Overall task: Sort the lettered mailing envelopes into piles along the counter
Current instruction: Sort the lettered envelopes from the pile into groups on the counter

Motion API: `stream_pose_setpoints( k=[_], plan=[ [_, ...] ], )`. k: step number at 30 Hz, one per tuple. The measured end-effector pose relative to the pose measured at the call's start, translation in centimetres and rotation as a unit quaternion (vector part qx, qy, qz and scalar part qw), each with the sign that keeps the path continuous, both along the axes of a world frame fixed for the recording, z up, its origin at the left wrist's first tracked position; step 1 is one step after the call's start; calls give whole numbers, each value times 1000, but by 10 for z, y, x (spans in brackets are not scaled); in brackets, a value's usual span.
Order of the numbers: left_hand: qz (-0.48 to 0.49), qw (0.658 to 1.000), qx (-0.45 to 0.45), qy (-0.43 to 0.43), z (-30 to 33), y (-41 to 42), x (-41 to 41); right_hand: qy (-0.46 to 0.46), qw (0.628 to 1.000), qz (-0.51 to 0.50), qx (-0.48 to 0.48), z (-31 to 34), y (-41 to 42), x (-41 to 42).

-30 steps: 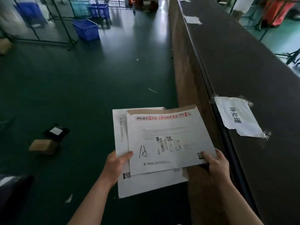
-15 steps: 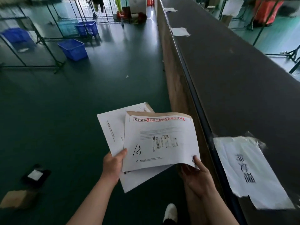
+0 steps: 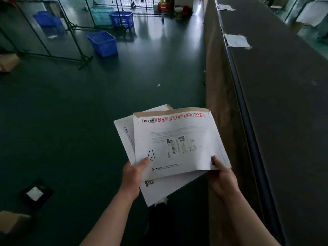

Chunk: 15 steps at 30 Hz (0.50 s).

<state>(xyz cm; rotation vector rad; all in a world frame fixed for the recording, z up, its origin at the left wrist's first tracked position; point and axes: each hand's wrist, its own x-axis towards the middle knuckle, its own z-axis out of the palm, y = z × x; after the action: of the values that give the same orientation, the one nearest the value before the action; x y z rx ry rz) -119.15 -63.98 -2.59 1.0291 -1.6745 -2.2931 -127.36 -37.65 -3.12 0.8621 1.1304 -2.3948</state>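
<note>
I hold a small stack of white mailing envelopes in front of me, above the dark green floor. The top envelope (image 3: 179, 139) has a red printed strip, a shipping label and a handwritten letter A near its lower left corner. My left hand (image 3: 133, 173) grips the stack's left edge, thumb on top beside the letter. My right hand (image 3: 221, 176) pinches the top envelope's lower right corner, thumb on top. A second envelope (image 3: 124, 132) juts out beneath it to the left and below. The long dark counter (image 3: 284, 103) runs along my right.
White paper labels (image 3: 237, 40) are taped along the counter's near edge, another label (image 3: 225, 7) farther off. Blue baskets (image 3: 103, 43) and metal racks stand on the floor ahead left. A black parcel (image 3: 35, 193) and a brown box (image 3: 12, 221) lie at lower left.
I have walked forward along the counter: the nearest taped label has passed out of view and the farther labels are closer. Both hands keep their hold on the envelopes.
</note>
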Motion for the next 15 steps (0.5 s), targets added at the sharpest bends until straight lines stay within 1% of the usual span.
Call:
stream_pose_setpoints(
  k=[1,3,5,8,11,13,15],
  plan=[
    [4,1000,15,0,-6,-19,-29,-3,999,1,53,-1,-16,-36],
    [-12,999,37,3,-7,-40,-67,4,991,6,133,7,-35,-82],
    [-41,998,51,1,-8,-63,-116,30,982,37,182,13,-59,-133],
    [-88,994,69,3,0,-94,-200,45,977,87,187,25,-89,-215],
    [-127,990,62,0,13,-120,-273,60,972,81,210,40,-93,-282],
    [-118,990,75,20,20,-140,-312,73,967,69,232,46,-87,-318],
    [-87,993,58,51,24,-166,-363,91,962,64,250,51,-84,-365]
  ],
)
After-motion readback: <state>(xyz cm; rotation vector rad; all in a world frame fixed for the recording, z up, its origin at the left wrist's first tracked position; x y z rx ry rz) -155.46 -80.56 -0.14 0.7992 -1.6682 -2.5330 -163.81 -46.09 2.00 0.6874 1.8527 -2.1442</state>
